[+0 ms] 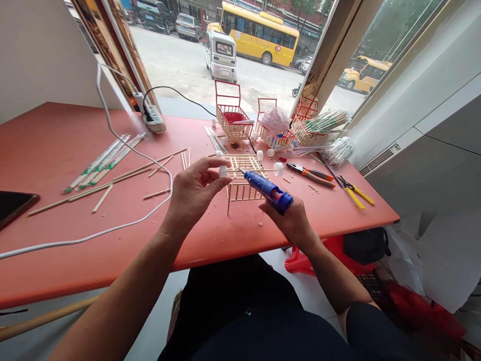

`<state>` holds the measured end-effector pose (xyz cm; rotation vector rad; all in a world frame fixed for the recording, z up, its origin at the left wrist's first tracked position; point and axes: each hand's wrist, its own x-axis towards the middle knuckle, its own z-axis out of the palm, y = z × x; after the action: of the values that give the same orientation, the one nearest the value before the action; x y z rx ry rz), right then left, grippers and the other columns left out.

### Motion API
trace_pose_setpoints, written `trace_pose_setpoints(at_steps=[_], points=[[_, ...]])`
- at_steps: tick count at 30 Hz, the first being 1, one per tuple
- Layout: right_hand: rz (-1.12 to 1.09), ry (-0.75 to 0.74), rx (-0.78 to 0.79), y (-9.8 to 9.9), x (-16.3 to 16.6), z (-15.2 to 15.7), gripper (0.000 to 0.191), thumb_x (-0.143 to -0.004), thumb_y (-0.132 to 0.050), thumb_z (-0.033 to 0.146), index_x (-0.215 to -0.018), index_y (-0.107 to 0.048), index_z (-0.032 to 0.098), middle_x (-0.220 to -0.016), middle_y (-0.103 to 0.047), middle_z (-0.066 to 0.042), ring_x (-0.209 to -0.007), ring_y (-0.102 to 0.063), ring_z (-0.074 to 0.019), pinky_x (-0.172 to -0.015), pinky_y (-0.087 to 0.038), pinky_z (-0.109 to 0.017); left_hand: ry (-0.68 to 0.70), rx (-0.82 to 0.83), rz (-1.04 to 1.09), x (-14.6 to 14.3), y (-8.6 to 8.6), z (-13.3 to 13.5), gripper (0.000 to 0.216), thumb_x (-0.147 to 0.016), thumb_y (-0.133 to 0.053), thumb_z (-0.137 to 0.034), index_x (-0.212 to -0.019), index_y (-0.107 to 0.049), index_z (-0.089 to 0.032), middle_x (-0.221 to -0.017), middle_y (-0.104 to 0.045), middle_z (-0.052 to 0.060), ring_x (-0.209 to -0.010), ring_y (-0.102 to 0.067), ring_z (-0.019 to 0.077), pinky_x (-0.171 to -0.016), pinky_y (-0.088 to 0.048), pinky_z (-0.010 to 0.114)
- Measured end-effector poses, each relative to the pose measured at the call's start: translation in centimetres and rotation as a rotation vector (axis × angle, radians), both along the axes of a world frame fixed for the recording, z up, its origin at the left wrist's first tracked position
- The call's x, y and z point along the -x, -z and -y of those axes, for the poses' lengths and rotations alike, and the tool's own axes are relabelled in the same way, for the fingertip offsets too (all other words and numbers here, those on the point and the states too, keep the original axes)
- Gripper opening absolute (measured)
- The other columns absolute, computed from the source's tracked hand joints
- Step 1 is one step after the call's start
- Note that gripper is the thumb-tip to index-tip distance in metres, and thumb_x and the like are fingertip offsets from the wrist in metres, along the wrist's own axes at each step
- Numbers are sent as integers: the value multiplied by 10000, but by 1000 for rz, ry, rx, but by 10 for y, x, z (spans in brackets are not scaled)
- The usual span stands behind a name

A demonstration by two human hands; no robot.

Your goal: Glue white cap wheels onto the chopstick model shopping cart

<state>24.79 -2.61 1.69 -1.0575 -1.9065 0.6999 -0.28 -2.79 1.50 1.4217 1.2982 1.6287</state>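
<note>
Glue gun (268, 189) is gripped in the right hand (296, 221), nozzle at the white wheel (223, 171) pinched in the left hand (193, 194) beside the cart (240, 193); gluing appears in hand, and a steady dab is needed.

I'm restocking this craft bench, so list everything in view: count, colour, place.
table: one, salmon red, under everything
cart frame: one, pale wood, table centre
finished carts: three, red-handled, far edge
loose sticks: many, pale wood, left
wrapped chopsticks: several, white-green, left
cable: one, white, left
phone: one, black, left edge
pliers: one, orange-handled, right
cutters: one, yellow-handled, far right
spare wheels: few, white, behind cart frame
glue gun: one, blue, over cart frame
wheel: one, white, beside cart frame
left hand: one, bare, pinching wheel
right hand: one, bare, gripping glue gun
</note>
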Motion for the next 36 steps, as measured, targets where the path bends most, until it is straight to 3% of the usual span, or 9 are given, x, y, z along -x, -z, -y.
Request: trace_pose_setpoints(at_steps=[11,21,36], points=[[6,17,4,-2,1,1,419,-943,-816,612,-833,-636,250,-735,-638,14,-657,-491,-157,-667,-525,-320,19,-7,21,0,-1,1,348,-799,-916,-364,-1126,-877,-252,-900,-796,3,-762,-686,157,-765,-540,298],[-9,24,-24,-2,1,2,408,-949,-829,598,-849,-664,239,-736,-646,5,-643,-493,-159,-656,-538,-328,27,-4,18,2,-1,1,350,-806,-921,-357,-1138,-882,-254,-789,-750,-24,-721,-658,146,-715,-502,289],[-12,2,-33,-1,1,2,419,-972,-817,596,-849,-658,228,-719,-595,22,-635,-454,-142,-649,-505,-317,31,-21,28,1,-3,-1,320,-800,-915,-351,-1094,-870,-234,-1017,-858,15,-757,-706,137,-744,-542,280]])
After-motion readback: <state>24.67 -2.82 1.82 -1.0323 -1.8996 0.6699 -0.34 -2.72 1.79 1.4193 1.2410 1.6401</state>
